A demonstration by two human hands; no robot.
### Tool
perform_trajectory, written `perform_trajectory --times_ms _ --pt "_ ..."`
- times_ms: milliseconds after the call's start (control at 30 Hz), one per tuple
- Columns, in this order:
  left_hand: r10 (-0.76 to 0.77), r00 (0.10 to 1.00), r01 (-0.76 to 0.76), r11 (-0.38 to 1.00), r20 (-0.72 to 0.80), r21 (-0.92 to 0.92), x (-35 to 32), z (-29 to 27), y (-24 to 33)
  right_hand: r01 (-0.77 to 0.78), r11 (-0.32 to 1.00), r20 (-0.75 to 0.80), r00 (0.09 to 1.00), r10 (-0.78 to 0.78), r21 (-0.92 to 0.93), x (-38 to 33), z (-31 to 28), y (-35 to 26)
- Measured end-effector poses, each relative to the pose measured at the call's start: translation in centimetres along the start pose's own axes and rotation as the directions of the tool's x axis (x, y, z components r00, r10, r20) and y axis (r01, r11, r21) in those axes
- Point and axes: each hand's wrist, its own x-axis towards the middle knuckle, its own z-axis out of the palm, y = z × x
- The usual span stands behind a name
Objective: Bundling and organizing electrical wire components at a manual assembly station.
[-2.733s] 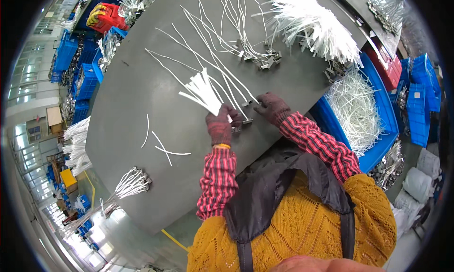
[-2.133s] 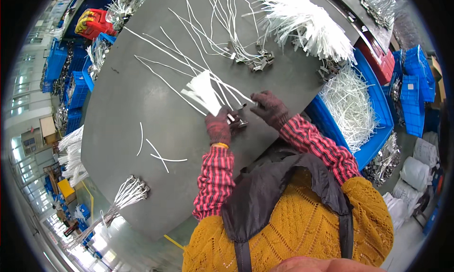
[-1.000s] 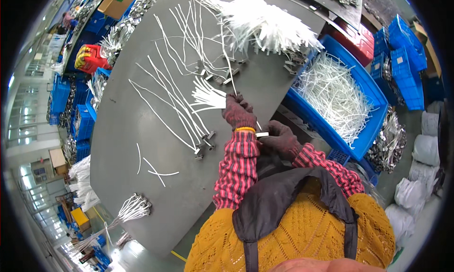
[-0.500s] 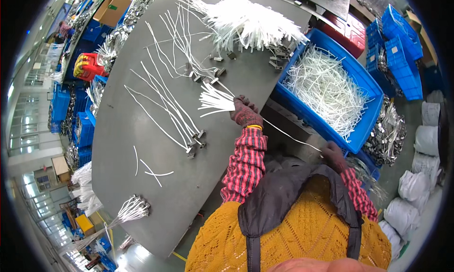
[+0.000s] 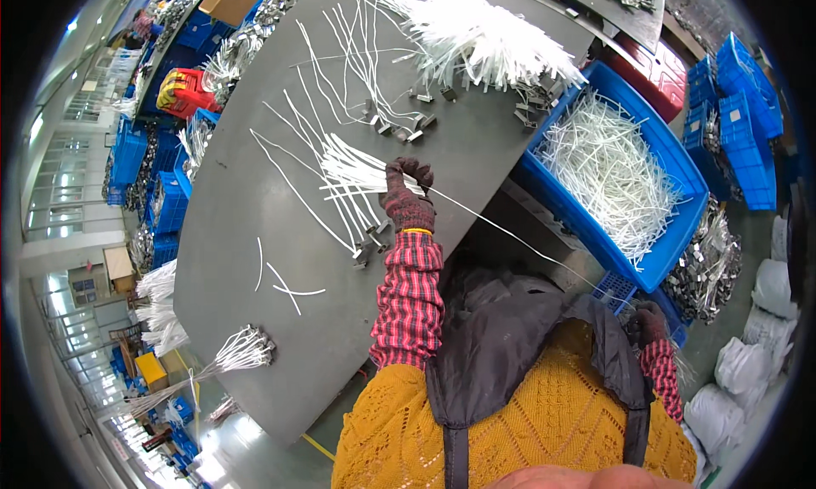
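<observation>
A bundle of short white tubes [image 5: 353,168] is gripped in my gloved left hand [image 5: 408,197], which is closed above the middle of the grey table. From that hand a long thin white wire [image 5: 510,232] slants down to the right, past the table edge. It runs to my gloved right hand [image 5: 648,323], low beside the blue crate; the fingers look curled round the wire's far end, though they are partly dark. Under and beside the bundle lie white wires [image 5: 293,176] with small metal connectors [image 5: 365,249] at their near ends.
A big pile of white strips [image 5: 489,39] covers the table's far side. A blue crate [image 5: 693,202] full of short white tubes stands right of the table. Loose tubes [image 5: 293,290] lie near left, above a connector bundle [image 5: 245,350] at the edge. White sacks [image 5: 714,414] stand right.
My left hand has moved left and slightly down with the tube bundle, over the wires. My right hand has drawn away to the lower right, and the wire between them spans farther.
</observation>
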Motion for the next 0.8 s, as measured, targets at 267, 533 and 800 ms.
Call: perform_trajectory --times_ms 267,533,800 --pt "-0.046 0.998 0.047 0.999 0.038 -0.011 -0.7 -2.2 -0.1 0.183 0.95 0.202 0.97 -0.133 -0.251 -1.1 8.7 -3.8" --pt "-0.036 0.979 -0.035 0.941 0.202 0.337 -5.6 -2.0 -1.2 0.479 0.877 0.677 0.654 -0.337 -0.026 -10.8 38.9 -19.1" --pt "-0.021 0.996 0.015 0.997 0.086 0.069 0.5 -5.9 2.2 0.374 0.924 0.738 0.646 -0.197 -0.08 -12.5 52.5 -21.0"
